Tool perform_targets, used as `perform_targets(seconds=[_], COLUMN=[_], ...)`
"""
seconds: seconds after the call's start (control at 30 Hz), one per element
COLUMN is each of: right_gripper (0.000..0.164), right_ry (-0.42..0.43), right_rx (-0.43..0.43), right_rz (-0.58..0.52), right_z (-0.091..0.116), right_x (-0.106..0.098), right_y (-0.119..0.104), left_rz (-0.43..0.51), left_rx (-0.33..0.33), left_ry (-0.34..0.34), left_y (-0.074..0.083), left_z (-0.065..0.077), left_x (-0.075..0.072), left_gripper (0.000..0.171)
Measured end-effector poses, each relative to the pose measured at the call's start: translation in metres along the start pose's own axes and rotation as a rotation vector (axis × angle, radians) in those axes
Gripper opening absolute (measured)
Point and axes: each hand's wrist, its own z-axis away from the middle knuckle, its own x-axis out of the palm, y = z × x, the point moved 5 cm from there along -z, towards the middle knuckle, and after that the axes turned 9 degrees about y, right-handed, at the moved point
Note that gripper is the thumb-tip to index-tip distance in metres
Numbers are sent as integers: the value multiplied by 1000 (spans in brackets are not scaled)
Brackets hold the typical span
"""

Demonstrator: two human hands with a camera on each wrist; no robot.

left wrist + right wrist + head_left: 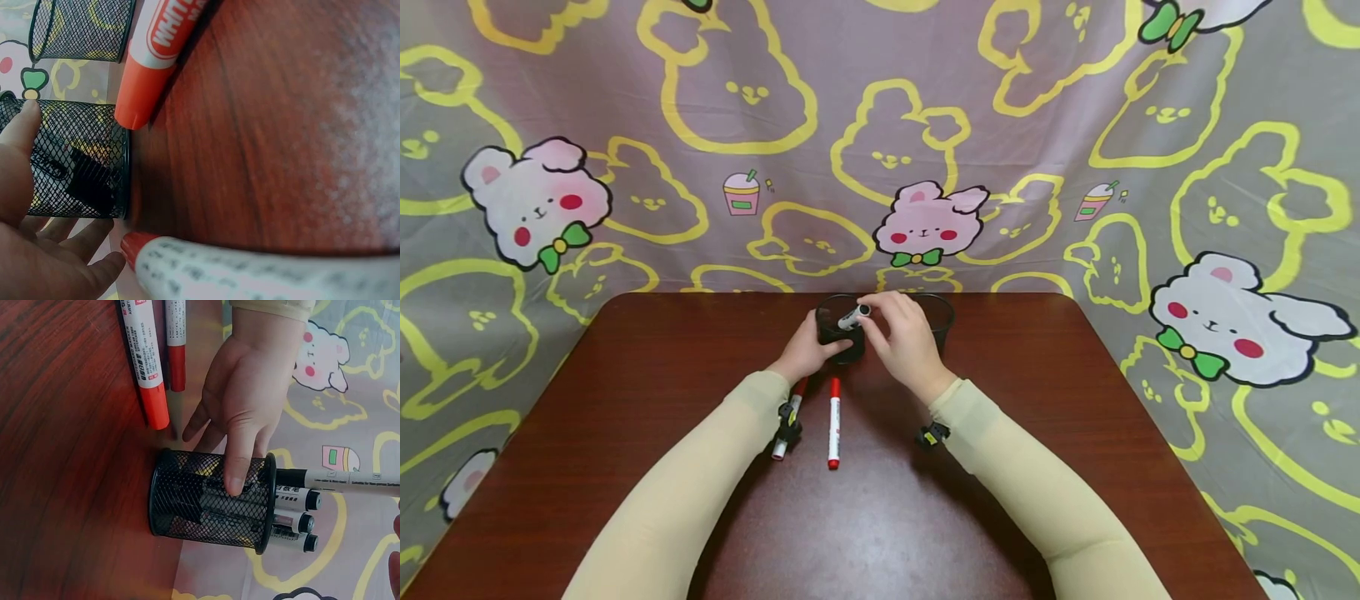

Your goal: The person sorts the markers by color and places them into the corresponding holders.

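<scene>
My left hand (805,348) holds a black mesh pen cup (212,503), its thumb on the near side and fingers behind. Three white markers with black ends (299,522) stand in that cup and stick out past its rim. Between thumb and fingers, my right hand (906,337) pinches another white marker (350,480) by its upper end. The held marker leans, with its black cap right at the cup's mouth. Only the fingertips of the right hand show at the edge of the right wrist view.
Beside the held cup stands a second black mesh cup (943,321), partly behind the right hand. On the brown table (1015,433) lie a red-capped marker (835,423) and another red marker (780,448) partly under the left wrist. A patterned curtain (820,183) hangs behind.
</scene>
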Motion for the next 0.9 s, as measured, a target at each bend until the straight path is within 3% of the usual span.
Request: perform_targets(seconds=[0.47, 0.9], right_gripper=[26, 24], right_ry=[-106, -151], right_rx=[63, 87], right_rz=[40, 91], right_z=[-4, -3], right_x=[12, 27], right_y=[7, 13], left_rz=[0, -3], left_rx=[28, -8], left_ry=[21, 6], left_y=[2, 2], left_z=[0, 2], left_x=[-1, -1], left_gripper=[65, 69])
